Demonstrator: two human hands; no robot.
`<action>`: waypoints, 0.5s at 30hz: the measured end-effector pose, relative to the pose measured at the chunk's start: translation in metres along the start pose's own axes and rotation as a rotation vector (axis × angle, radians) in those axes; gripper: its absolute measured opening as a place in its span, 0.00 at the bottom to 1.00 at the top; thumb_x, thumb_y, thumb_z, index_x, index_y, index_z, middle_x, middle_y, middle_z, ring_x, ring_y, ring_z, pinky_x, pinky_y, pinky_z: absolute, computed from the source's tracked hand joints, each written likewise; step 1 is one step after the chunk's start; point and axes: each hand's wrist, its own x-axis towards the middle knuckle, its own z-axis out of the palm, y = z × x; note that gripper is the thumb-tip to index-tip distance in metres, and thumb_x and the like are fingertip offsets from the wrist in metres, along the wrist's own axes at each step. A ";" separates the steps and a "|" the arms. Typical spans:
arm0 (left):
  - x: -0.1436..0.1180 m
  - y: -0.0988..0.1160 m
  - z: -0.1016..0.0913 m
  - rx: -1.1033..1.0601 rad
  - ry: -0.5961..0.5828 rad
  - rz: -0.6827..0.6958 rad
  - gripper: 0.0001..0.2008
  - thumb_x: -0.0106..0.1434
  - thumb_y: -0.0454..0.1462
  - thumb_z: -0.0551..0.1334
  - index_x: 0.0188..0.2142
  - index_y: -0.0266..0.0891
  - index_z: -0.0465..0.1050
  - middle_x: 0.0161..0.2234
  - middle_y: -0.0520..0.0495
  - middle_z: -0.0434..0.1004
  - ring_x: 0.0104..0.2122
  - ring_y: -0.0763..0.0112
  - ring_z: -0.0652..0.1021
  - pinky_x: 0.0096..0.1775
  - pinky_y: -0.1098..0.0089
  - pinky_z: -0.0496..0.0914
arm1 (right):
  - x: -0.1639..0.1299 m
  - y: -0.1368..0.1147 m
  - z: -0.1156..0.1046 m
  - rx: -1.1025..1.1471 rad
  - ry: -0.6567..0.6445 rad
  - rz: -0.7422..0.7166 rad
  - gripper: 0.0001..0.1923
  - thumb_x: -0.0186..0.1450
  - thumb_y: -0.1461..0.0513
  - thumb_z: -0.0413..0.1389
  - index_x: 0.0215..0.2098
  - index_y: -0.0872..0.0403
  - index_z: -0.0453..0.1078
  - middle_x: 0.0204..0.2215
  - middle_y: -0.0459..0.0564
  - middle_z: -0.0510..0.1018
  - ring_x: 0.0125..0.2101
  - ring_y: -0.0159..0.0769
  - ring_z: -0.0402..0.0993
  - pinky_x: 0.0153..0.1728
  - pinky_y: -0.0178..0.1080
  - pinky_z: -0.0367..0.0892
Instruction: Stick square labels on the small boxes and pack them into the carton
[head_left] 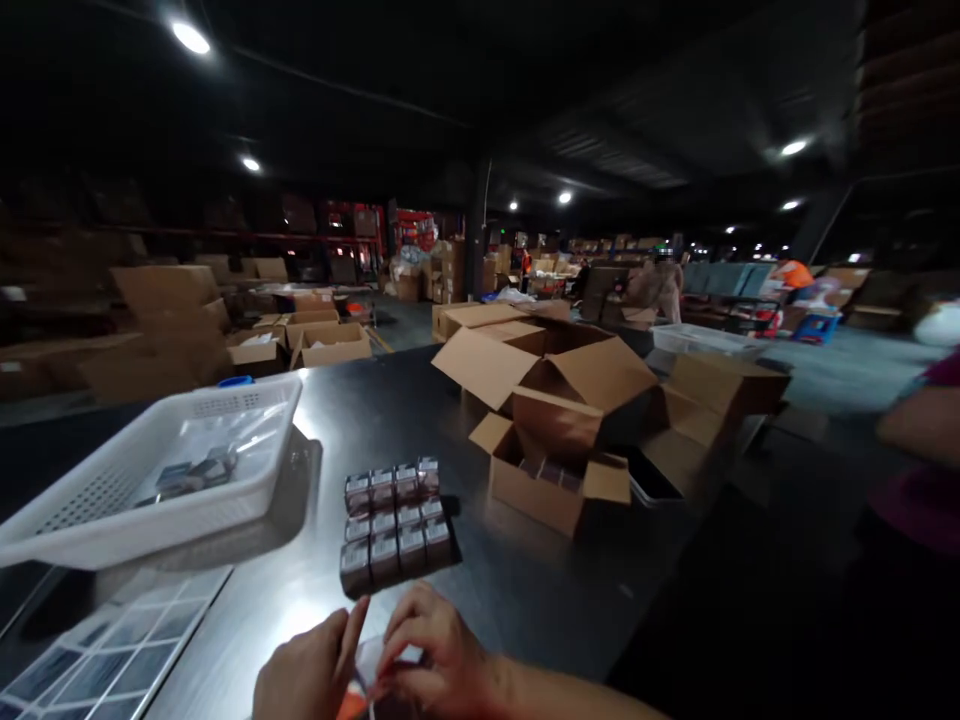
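Observation:
My left hand (311,665) is at the bottom edge, one finger raised and the others curled, partly out of frame. Beside it, my right hand (442,645) has its fingers pinched together. Between them is a small item with pale, orange and dark parts, mostly hidden by the fingers, so its kind is unclear. Just beyond my hands, several small dark boxes (385,550) with white labels stand in tight rows on the metal table (322,530). To their right, an open cardboard carton (534,497) holds more dark items.
A white plastic basket (187,515) with small packets in a clear bag stands at left. Below it lies a sheet with a white grid (127,650). A larger open carton (525,350) is behind, a dark flat tablet-like object (654,475) at right. A person's arm (922,425) shows at far right.

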 end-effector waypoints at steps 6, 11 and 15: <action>-0.006 0.010 -0.026 -0.135 -0.042 -0.173 0.19 0.72 0.41 0.52 0.49 0.43 0.81 0.40 0.39 0.85 0.42 0.50 0.84 0.40 0.63 0.71 | 0.009 -0.031 -0.016 0.147 0.131 -0.056 0.17 0.70 0.48 0.62 0.30 0.51 0.77 0.28 0.46 0.78 0.33 0.34 0.76 0.45 0.39 0.72; -0.006 0.006 -0.033 -0.185 -0.093 -0.293 0.27 0.77 0.46 0.41 0.43 0.42 0.79 0.42 0.38 0.85 0.48 0.44 0.83 0.44 0.57 0.71 | 0.043 -0.038 -0.055 0.158 0.422 0.060 0.21 0.73 0.46 0.58 0.32 0.52 0.75 0.30 0.47 0.77 0.34 0.34 0.76 0.39 0.36 0.74; -0.005 0.005 -0.039 -0.168 -0.140 -0.301 0.30 0.78 0.48 0.38 0.43 0.43 0.78 0.44 0.37 0.85 0.49 0.43 0.82 0.46 0.56 0.71 | 0.088 -0.010 -0.103 0.007 0.504 0.150 0.14 0.72 0.51 0.60 0.47 0.49 0.79 0.46 0.53 0.75 0.50 0.40 0.73 0.56 0.45 0.70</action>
